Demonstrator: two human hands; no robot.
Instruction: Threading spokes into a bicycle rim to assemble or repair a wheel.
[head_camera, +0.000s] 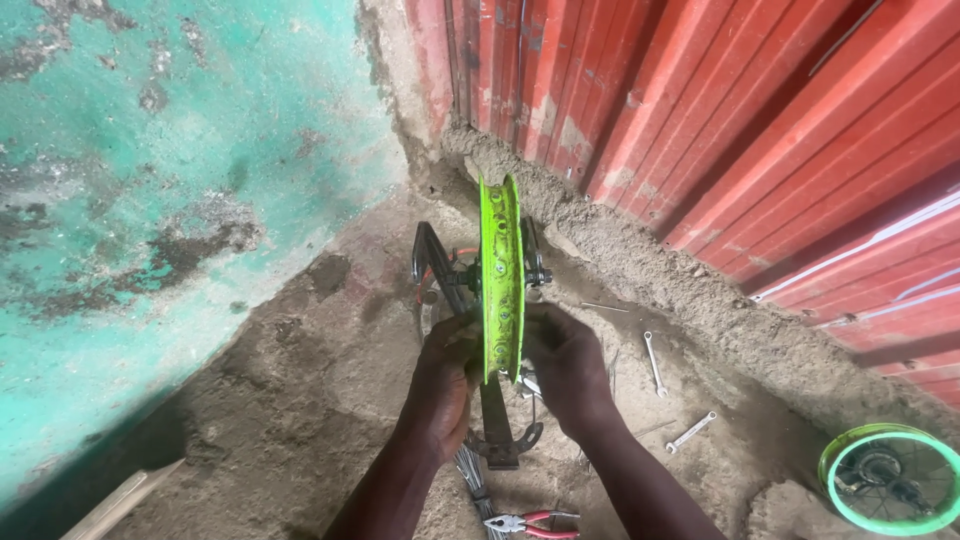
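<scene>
A bright green wheel rim (501, 262) stands upright, edge-on to me, mounted in a dark metal truing stand (436, 262) on the dirt floor. My left hand (443, 372) grips the rim's near lower edge from the left. My right hand (566, 362) holds the same part of the rim from the right, fingers curled against it. The hub and spokes are mostly hidden behind the rim. A bundle of loose spokes (473, 478) lies on the ground between my forearms.
Red-handled pliers (530, 523) lie near the bottom edge. Two spanners (653, 360) (691, 431) rest on the dirt to the right. Another green rim with a tyre (885, 478) lies at far right. A red corrugated metal wall (760, 120) and a turquoise wall (150, 180) enclose the corner.
</scene>
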